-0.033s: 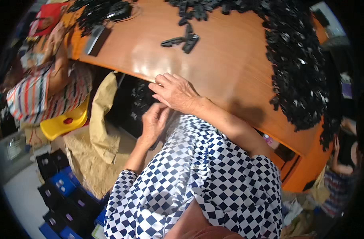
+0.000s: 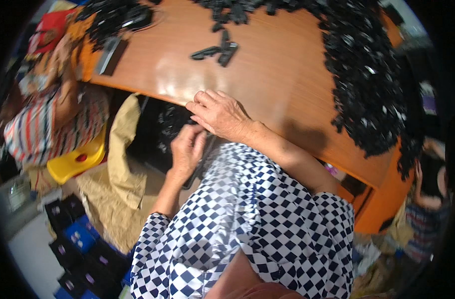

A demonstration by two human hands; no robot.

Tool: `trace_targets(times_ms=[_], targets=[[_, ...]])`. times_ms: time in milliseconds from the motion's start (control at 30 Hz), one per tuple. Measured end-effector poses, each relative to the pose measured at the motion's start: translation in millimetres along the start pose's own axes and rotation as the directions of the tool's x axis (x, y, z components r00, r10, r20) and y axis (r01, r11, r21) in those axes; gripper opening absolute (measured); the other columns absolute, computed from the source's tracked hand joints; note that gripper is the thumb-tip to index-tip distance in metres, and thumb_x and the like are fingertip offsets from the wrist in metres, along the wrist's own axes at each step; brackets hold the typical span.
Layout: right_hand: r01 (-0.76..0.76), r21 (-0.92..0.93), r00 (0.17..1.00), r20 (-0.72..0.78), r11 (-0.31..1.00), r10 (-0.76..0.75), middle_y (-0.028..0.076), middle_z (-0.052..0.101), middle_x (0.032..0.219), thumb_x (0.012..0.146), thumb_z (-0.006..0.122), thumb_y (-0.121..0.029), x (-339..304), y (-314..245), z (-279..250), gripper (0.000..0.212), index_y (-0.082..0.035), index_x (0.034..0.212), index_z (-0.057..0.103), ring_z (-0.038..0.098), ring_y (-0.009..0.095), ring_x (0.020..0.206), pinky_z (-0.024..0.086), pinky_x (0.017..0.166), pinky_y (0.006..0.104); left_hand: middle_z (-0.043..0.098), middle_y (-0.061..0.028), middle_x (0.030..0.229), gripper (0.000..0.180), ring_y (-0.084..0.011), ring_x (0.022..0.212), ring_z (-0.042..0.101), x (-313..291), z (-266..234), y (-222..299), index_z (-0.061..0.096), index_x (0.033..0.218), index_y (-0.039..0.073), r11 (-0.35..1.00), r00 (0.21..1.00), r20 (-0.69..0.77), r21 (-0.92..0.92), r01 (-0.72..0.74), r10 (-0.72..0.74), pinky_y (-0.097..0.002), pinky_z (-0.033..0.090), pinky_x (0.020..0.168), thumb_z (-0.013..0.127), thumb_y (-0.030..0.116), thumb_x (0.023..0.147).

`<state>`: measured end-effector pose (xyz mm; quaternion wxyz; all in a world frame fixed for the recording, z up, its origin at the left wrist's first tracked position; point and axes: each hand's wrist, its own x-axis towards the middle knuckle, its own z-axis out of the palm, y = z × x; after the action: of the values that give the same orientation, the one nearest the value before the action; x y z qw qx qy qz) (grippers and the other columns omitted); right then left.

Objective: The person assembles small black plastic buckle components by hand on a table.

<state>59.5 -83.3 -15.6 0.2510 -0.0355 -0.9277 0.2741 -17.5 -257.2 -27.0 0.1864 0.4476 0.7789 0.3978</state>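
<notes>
At the near edge of the brown table [image 2: 267, 74] my two hands meet. My right hand [image 2: 221, 117] has its fingers curled and pressed together over the table edge. Just below and left of it is my left hand [image 2: 186, 148], closed in a pinch with its fingertips close to the right fingers. A small dark bit shows between them, mostly hidden, and I cannot make out what it is. Farther up the table lie a few black clip-like plastic pieces [image 2: 218, 52], apart from both hands.
A large heap of black pieces [image 2: 364, 79] covers the table's right side. A dark grey block [image 2: 111, 56] sits at the left edge. Below are brown paper [image 2: 120, 149], a yellow stool [image 2: 78, 158] and black and blue boxes [image 2: 83, 239]. Co-workers sit left and right.
The whole view has shifted slightly, so the table and its pieces sit a little farther left. My left hand has moved slightly up; my right hand keeps its place in the picture.
</notes>
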Motion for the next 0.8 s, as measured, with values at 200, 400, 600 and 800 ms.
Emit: trace_targets(times_ms=[200, 400, 600, 800], targets=[[-0.275, -0.28, 0.961, -0.045, 0.92, 0.274, 0.01, 0.062, 0.102, 0.084, 0.069, -0.005, -84.8, 12.2, -120.6, 0.025, -0.004, 0.108, 0.065, 0.062, 0.03, 0.092, 0.052, 0.08, 0.0424, 0.059, -0.0169, 0.119, 0.031, -0.0362, 0.105, 0.061, 106.7, -2.0, 31.7, 0.064, 0.117, 0.004, 0.886, 0.933, -0.033, 0.326, -0.329, 0.359, -0.0431, 0.052, 0.084, 0.072, 0.01, 0.087], [-0.314, -0.682, 0.904, -0.002, 0.661, 0.427, 0.009, 0.061, 0.113, 0.084, 0.063, -0.002, -160.4, 11.2, -196.3, 0.027, -0.005, 0.111, 0.065, 0.058, 0.025, 0.101, 0.048, 0.08, 0.0363, 0.062, -0.0152, 0.115, 0.03, -0.0368, 0.1, 0.064, 166.0, 10.7, 19.5, 0.063, 0.121, 0.007, 0.831, 0.91, 0.07, 0.383, -0.403, 0.409, -0.0421, 0.053, 0.084, 0.067, 0.006, 0.091], [-0.107, -0.802, 0.763, 0.313, 0.588, 0.566, 0.003, 0.057, 0.105, 0.083, 0.061, -0.007, -150.8, 18.7, -201.2, 0.024, -0.011, 0.107, 0.065, 0.056, 0.019, 0.098, 0.047, 0.083, 0.0314, 0.065, -0.0037, 0.086, 0.017, -0.0106, 0.069, 0.062, 152.0, 26.7, 23.0, 0.066, 0.114, 0.005, 0.859, 0.935, 0.34, -0.447, 0.25, -0.096, -0.0244, 0.051, 0.062, 0.056, 0.014, 0.103], [-0.102, -0.753, 0.814, 0.313, 0.651, 0.489, 0.006, 0.058, 0.093, 0.085, 0.059, -0.006, -139.0, 41.8, -194.2, 0.02, -0.007, 0.104, 0.065, 0.062, 0.021, 0.09, 0.053, 0.079, 0.0324, 0.07, -0.0031, 0.1, 0.024, -0.0043, 0.062, 0.057, 138.0, 25.1, 28.5, 0.062, 0.119, 0.002, 0.945, 0.953, 0.283, -0.265, 0.189, -0.111, -0.0189, 0.049, 0.057, 0.05, 0.02, 0.108]])
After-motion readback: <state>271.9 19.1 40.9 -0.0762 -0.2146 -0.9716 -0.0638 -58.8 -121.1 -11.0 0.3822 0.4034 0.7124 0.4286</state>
